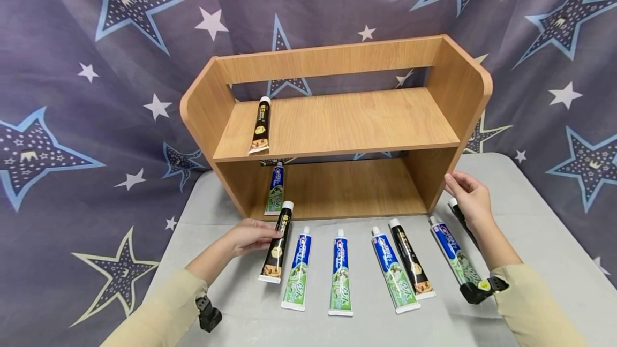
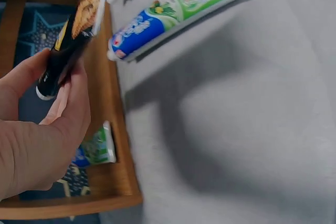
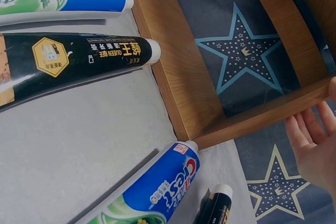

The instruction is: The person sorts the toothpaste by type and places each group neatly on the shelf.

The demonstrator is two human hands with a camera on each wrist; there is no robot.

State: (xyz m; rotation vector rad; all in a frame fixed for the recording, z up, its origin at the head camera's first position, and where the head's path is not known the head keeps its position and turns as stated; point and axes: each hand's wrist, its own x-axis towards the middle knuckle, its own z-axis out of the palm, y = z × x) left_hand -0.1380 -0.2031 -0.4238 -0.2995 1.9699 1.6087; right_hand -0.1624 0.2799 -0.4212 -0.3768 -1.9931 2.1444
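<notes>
My left hand [image 1: 253,237] pinches a black toothpaste tube [image 1: 277,245], cap end up and tilted, in front of the shelf's lower left. In the left wrist view the thumb and fingers sit on either side of this tube [image 2: 63,59]. At the other end, my right hand [image 1: 469,197] holds the front edge of the wooden shelf's right side panel [image 1: 463,90]; the right wrist view has its fingers [image 3: 307,129] against the panel's outer face. One black tube [image 1: 261,125] lies on the upper board's left, and a blue-green Crest tube [image 1: 276,189] lies on the lower board's left.
On the grey tabletop before the shelf lie Crest tubes, among them one at left [image 1: 297,269], one in the middle [image 1: 340,274] and one further right [image 1: 395,269]. A black tube [image 1: 412,258] lies beside the latter. Near my right forearm are another Crest tube [image 1: 453,250] and a partly hidden black tube [image 3: 215,208].
</notes>
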